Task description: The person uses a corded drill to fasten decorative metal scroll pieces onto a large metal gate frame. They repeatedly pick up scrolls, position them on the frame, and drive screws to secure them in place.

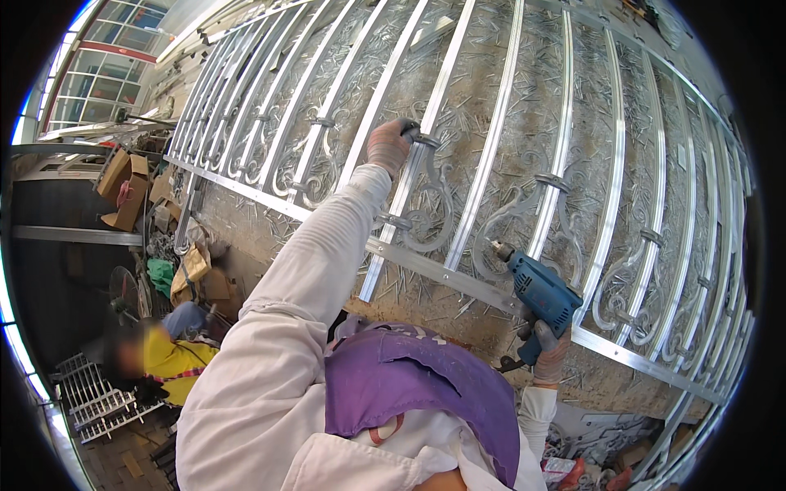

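Observation:
My right hand (547,348), in a glove, is wrapped round the grip of a blue power drill (544,293). The drill's chuck points up and left, just over a grey scroll ornament (503,225) on the metal fence panel. My left arm reaches farther out. Its gloved hand (390,146) is closed on a grey metal collar (426,141) that sits on one of the silver upright bars (405,186). Below that collar, a curled scroll ornament (442,214) lies against the bar. The left fingertips are partly hidden.
The panel's lower rail (458,281) crosses in front of me. Cut metal slivers litter the floor (483,123) beneath the bars. At lower left a person in a yellow top (176,360) is near a cardboard box (127,188), a fan (123,286) and a small metal grille (94,401).

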